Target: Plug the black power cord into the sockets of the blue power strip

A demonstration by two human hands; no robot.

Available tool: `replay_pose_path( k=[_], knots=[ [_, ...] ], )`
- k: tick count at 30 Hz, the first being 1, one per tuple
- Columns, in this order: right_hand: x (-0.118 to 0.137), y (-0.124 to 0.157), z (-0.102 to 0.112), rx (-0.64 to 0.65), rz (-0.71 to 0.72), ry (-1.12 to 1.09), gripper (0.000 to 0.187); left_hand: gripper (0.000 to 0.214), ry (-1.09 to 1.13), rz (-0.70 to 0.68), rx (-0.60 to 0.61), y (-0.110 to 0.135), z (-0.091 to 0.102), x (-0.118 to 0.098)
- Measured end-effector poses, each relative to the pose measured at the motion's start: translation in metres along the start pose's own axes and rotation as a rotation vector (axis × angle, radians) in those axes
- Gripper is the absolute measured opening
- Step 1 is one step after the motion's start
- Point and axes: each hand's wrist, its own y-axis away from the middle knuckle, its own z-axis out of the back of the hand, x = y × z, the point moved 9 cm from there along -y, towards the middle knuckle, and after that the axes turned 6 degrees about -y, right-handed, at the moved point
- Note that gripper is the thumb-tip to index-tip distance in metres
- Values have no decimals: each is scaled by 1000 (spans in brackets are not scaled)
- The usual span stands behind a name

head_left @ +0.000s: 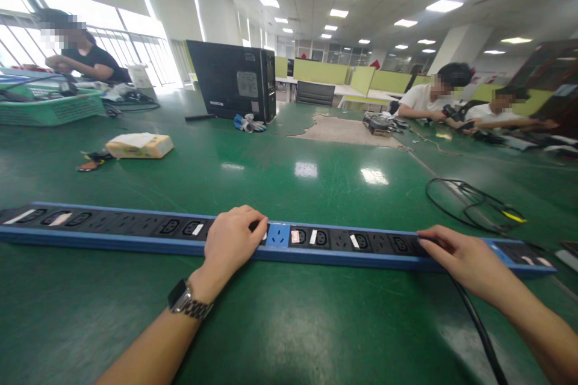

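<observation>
A long blue power strip (112, 234) with black sockets and small white labels lies across the green table (289, 319) in front of me. My left hand (232, 240), with a metal watch on its wrist, rests curled on top of the strip near its middle, beside a light blue socket (278, 235). My right hand (460, 255) lies flat on the strip's right part, fingers stretched toward the left. A black cable (478, 328) runs from under my right hand toward me.
A coiled black cable (469, 201) lies at right. A yellow tissue box (139, 145) sits at left, a green basket (49, 108) far left, a black computer case (235, 79) at the back. People sit working at left and far right.
</observation>
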Motion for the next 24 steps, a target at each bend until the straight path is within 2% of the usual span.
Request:
replay_pose_path(
  k=[3, 7, 9, 11, 13, 15, 17, 20, 24],
  knots=[
    [-6, 2, -9, 78, -39, -34, 42, 28, -6, 1, 3, 0, 0, 1],
    [-10, 2, -8, 61, -85, -62, 45, 29, -14, -10, 8, 1, 0, 0],
    [-11, 2, 1, 50, -121, -71, 47, 29, -19, -12, 13, 1, -1, 0],
    [-17, 3, 25, -60, -190, -68, 51, 29, -20, -7, 14, 0, -2, 0],
    [-31, 10, 56, -210, -288, -43, 56, 29, -18, -4, 13, 0, -2, 0],
    [-53, 17, 75, -239, -377, -19, 58, 29, -16, -2, 10, 0, -1, 0],
    [-80, 22, 77, -160, -437, -33, 58, 29, -13, -2, 12, 0, -1, 0],
    [-118, 30, 75, -113, -496, -42, 59, 30, -11, -7, 14, 0, 0, -1],
    [-134, 32, 72, -105, -447, -41, 55, 30, -6, -10, 12, 0, 1, -2]
  ],
)
